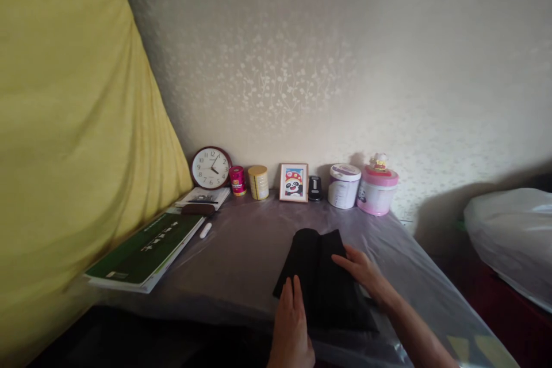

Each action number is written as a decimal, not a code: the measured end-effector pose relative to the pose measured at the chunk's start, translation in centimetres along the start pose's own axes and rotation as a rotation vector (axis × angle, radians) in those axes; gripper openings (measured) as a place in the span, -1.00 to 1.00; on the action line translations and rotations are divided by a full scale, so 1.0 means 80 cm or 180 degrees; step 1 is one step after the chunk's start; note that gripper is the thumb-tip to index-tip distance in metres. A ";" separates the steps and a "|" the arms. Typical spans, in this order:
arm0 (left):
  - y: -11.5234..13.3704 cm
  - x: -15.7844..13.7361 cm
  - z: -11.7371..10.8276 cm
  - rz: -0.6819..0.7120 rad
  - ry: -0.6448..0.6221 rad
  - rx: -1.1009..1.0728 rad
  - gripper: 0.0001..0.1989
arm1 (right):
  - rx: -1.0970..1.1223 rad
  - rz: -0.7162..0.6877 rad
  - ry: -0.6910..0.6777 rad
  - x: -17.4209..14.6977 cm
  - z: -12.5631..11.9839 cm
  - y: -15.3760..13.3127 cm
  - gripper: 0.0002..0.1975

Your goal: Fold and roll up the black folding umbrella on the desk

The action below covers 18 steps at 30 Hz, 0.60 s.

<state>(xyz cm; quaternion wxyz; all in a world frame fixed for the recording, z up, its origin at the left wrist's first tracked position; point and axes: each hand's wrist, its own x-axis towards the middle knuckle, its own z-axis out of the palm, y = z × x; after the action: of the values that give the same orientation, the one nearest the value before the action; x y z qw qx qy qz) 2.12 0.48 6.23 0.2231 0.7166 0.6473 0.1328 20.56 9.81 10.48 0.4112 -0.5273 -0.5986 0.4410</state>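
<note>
Item under handling: a flat, matte black, folded piece of what appears to be cloth point(324, 290), lying on the near right part of a grey-purple table covered in clear plastic sheeting point(241, 259). A lengthwise line divides it into two panels; its far edge is uneven, rounded at left and pointed at right.

Left hand point(293, 322): fingers extended and together, laid at the near left edge of the cloth, clenching nothing. Right hand point(363, 270): at the right edge, fingers spread over the upper face; whether the edge is pinched from beneath cannot be told.

Step in hand, in my judgement: squaring and flattening the folded panels. The next move calls for a light, even press, the left hand steadying its side while the right draws its panel level, so that the layers do not slip or crease
</note>
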 end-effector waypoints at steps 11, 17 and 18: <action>-0.005 0.003 0.006 0.0335 0.0466 -0.0201 -0.09 | 0.0326 0.0046 -0.0150 0.041 0.085 0.002 -0.71; -0.039 0.004 0.025 0.0387 0.0566 0.0020 -0.26 | 0.0072 0.0173 -0.0495 0.046 0.088 0.003 -0.64; -0.045 0.002 0.026 0.0405 0.0558 0.0061 -0.29 | 0.0019 0.0090 -0.0606 0.045 0.088 0.002 -0.64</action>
<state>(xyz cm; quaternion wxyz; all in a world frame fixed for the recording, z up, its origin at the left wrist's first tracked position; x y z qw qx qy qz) 0.03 0.57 2.61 0.1500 0.7440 0.6188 0.2027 13.49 12.76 8.51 0.3478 -0.4902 -0.6261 0.4967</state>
